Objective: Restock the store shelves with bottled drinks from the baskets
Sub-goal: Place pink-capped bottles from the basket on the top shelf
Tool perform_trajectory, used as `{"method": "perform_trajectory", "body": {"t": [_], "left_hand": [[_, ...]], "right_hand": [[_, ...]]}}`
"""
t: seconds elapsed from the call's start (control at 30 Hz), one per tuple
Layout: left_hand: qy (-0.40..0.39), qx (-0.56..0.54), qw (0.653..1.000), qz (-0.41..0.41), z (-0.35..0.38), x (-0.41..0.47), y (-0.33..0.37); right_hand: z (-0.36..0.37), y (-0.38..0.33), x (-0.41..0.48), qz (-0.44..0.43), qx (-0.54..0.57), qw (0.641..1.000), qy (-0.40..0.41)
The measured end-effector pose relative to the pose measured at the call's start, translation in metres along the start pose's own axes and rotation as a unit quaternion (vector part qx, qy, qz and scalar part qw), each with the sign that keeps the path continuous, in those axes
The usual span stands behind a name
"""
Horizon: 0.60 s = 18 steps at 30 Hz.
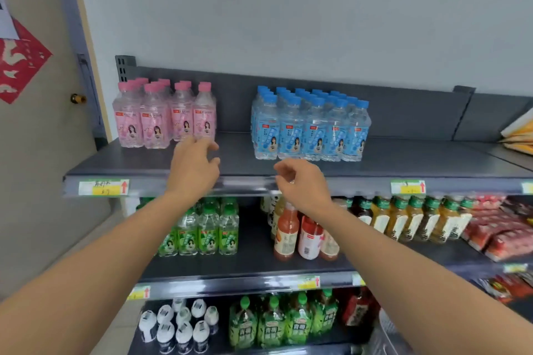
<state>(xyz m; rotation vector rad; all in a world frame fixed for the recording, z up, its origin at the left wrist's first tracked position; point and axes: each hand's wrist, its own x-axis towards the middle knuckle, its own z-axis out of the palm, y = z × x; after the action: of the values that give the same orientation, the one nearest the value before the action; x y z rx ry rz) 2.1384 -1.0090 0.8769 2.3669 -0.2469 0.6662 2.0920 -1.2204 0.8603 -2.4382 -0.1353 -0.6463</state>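
Observation:
On the top grey shelf [403, 164] stands a cluster of pink-capped bottles [161, 118] at the left and a block of blue-capped bottles [311, 127] in the middle. My left hand [196, 164] hovers just in front of the rightmost pink bottle, fingers loosely spread, holding nothing. My right hand [302, 181] hangs over the shelf's front edge below the blue bottles, fingers loosely curled and empty. A bare gap of shelf lies between the two bottle groups.
The shelf below holds green-labelled bottles [202, 230], red and white juice bottles [302, 236] and amber tea bottles [409, 219]. Red snack packs [496, 228] lie at the right. The lowest shelf carries white-capped bottles [178, 326] and green pouches [282, 323]. A door [37, 153] stands left.

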Motion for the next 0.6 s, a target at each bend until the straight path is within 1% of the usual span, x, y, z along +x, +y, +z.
{"method": "perform_trajectory", "body": {"t": [0.13,0.3,0.4,0.53,0.6], "left_hand": [[-0.031,0.001,0.999,0.044,0.033,-0.055,0.045],[-0.102,0.013,0.991,0.087,0.076,-0.105,0.086],[-0.153,0.018,0.982,0.108,0.107,-0.127,0.102],[-0.225,0.025,0.963,0.144,0.156,-0.153,0.12],[-0.255,0.007,0.954,0.159,0.18,-0.168,0.131]], "right_hand": [[-0.039,0.044,-0.053,0.053,-0.048,0.997,-0.023],[-0.077,0.102,-0.105,0.128,-0.1,0.986,-0.048],[-0.094,0.135,-0.131,0.184,-0.125,0.972,-0.073],[-0.111,0.178,-0.164,0.27,-0.146,0.948,-0.083],[-0.117,0.199,-0.181,0.304,-0.155,0.935,-0.092]]}}
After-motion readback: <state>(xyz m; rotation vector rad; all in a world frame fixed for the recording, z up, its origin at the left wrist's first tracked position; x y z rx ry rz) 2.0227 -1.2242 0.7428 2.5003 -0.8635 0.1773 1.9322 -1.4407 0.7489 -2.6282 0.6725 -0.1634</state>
